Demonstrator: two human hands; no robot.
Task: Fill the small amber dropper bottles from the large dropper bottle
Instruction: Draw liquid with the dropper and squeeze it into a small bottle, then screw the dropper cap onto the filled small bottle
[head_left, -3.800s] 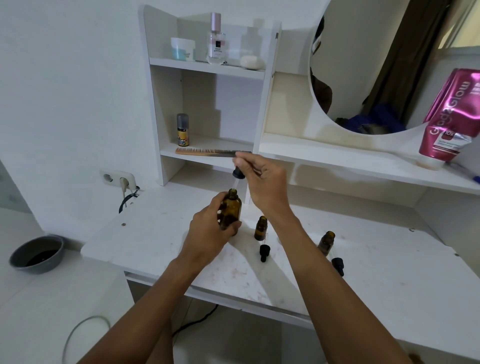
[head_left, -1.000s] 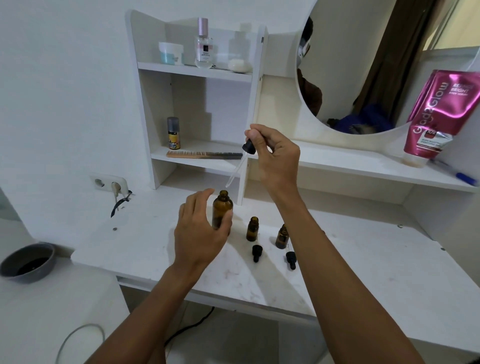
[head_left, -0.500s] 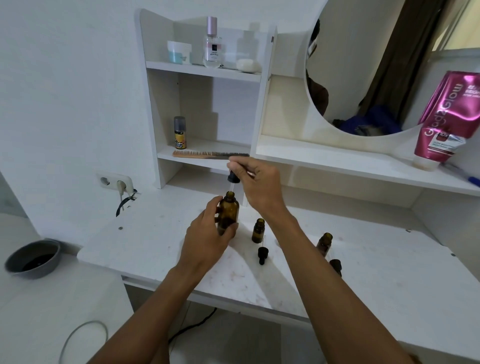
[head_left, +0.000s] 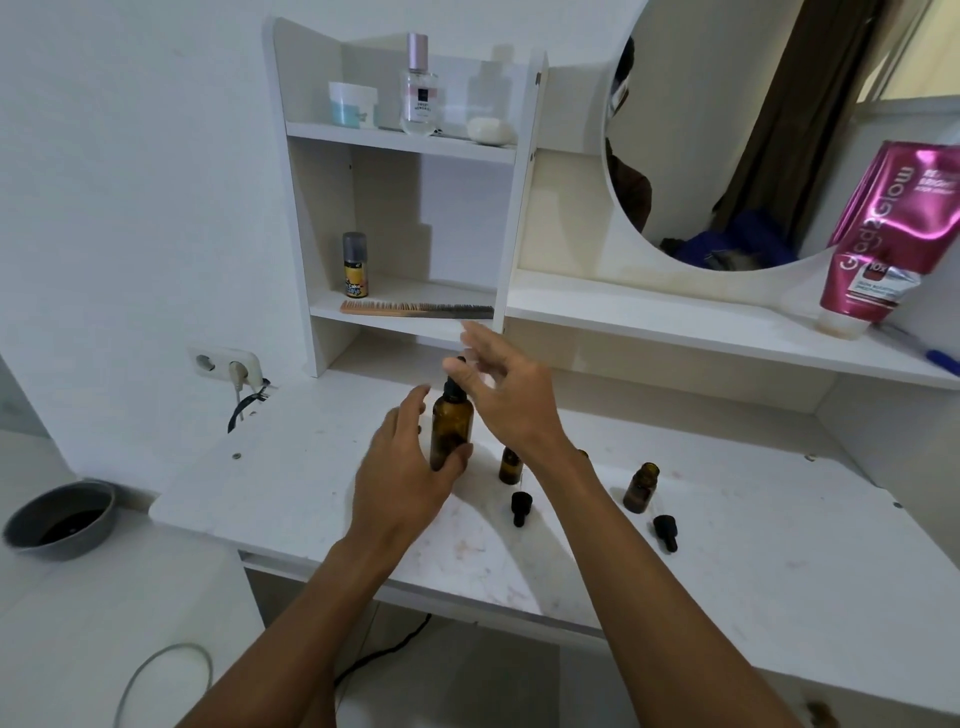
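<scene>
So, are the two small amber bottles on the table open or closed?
Open. Both small bottles stand upright without caps; their black dropper caps lie on the table in front of them.

On the tabletop (head_left: 779, 545): one large amber dropper bottle (head_left: 451, 428), two small amber bottles (head_left: 510, 464) (head_left: 641, 487), two loose black dropper caps (head_left: 520, 507) (head_left: 665, 531). Two hands (head_left: 400, 480) (head_left: 511, 395).

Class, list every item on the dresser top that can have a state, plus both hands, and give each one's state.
Large dropper bottle: upright, dropper in its neck.
Near small bottle: upright, uncapped.
Far small bottle: upright, uncapped.
Two dropper caps: lying loose.
Left hand: thumb touching the large bottle.
Right hand: open, blurred.
</scene>
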